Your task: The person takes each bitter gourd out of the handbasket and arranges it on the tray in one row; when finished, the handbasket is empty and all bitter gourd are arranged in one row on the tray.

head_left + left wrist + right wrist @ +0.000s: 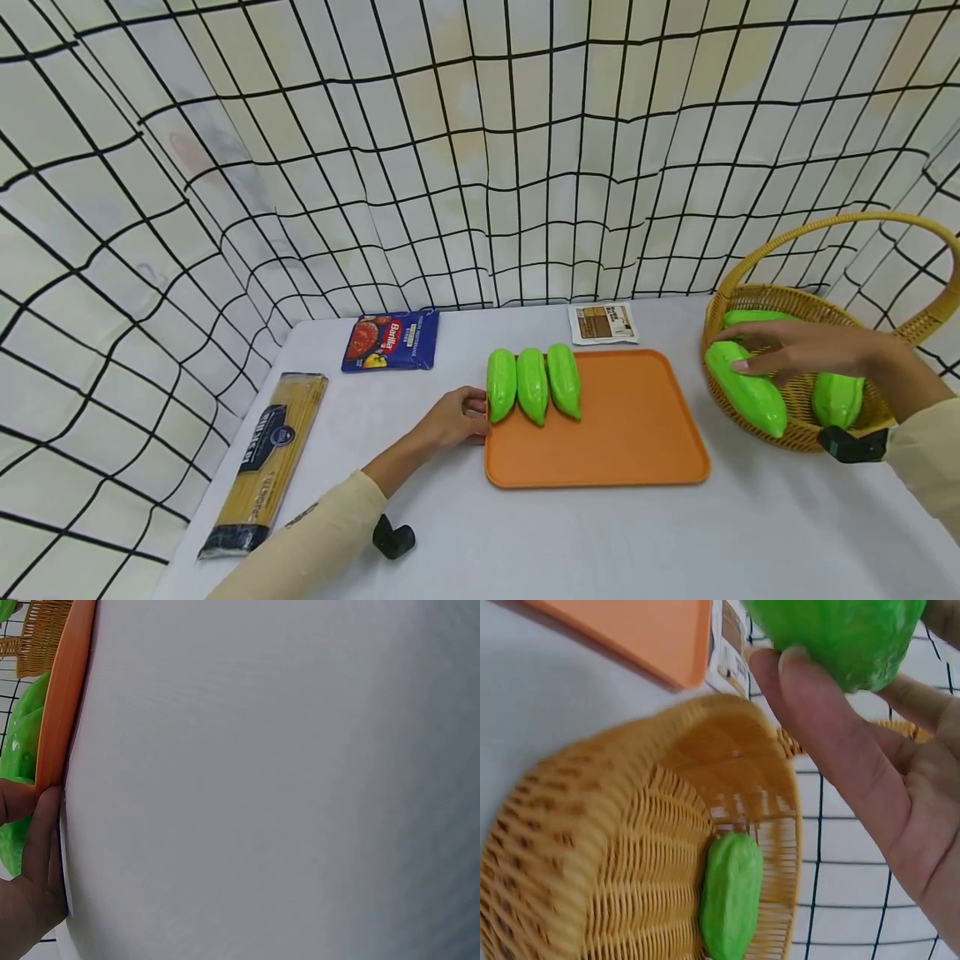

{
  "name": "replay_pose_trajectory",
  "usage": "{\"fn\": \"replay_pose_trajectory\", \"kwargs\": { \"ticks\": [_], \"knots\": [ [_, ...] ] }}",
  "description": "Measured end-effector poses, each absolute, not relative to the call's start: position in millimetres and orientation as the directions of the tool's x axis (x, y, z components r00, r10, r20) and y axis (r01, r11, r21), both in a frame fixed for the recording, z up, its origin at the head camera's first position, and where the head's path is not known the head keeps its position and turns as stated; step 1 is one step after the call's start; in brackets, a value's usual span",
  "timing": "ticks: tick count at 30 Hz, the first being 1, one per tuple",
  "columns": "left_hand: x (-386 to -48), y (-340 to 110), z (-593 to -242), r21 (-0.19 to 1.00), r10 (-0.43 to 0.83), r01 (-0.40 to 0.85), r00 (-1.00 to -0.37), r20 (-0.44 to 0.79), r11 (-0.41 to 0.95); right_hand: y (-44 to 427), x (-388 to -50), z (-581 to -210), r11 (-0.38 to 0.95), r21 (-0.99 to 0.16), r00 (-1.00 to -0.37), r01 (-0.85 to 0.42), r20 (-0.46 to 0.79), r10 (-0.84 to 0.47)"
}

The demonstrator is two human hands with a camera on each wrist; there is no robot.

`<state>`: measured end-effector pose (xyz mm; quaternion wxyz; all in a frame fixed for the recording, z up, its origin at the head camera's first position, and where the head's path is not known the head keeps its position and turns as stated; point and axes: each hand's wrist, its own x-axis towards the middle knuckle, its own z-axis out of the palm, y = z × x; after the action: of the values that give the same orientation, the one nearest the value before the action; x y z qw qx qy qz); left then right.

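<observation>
My right hand grips a glossy green gourd-like vegetable over the left rim of a wicker basket. In the right wrist view, thumb and fingers lie around that vegetable. Other green vegetables, one at the front and one at the back, are inside the basket. My left hand pinches the left edge of an orange tray; the left wrist view shows the thumb above its rim. Three similar green vegetables lie side by side at the tray's left.
A blue Barilla pouch lies at the back left, and a spaghetti pack lies along the left side. Behind the tray is a small white-and-brown packet. Black netting stands behind the white table. The basket's handle arches high.
</observation>
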<state>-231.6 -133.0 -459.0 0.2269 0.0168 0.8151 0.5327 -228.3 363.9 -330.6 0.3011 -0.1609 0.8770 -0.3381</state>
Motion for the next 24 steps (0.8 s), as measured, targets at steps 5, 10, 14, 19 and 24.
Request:
{"fn": "replay_pose_trajectory", "kwargs": {
  "ticks": [5,10,14,19,24],
  "knots": [
    [-229.8,-131.9,-458.0,0.893,0.280,-0.212,-0.899,-0.338,0.397,350.2,-230.0,-335.9,0.701,-0.709,-0.764,-0.083,-0.406,-0.501],
    [-228.8,-131.6,-456.6,0.893,0.281,-0.211,-0.898,-0.338,0.397,335.3,-231.5,-343.1,0.691,-0.719,-0.768,-0.073,-0.402,-0.499],
    [-229.8,-132.6,-456.7,0.890,0.283,-0.206,-0.898,-0.337,0.406,323.9,-232.7,-347.3,0.693,-0.717,-0.777,-0.068,-0.398,-0.488],
    [-230.4,-133.2,-456.4,0.891,0.287,-0.202,-0.898,-0.335,0.407,310.2,-234.7,-352.0,0.652,-0.756,-0.767,-0.064,-0.381,-0.517],
    [-229.1,-132.5,-455.4,0.889,0.289,-0.203,-0.895,-0.338,0.411,296.9,-237.3,-361.2,0.647,-0.760,-0.790,-0.063,-0.358,-0.498]
  ]
}}
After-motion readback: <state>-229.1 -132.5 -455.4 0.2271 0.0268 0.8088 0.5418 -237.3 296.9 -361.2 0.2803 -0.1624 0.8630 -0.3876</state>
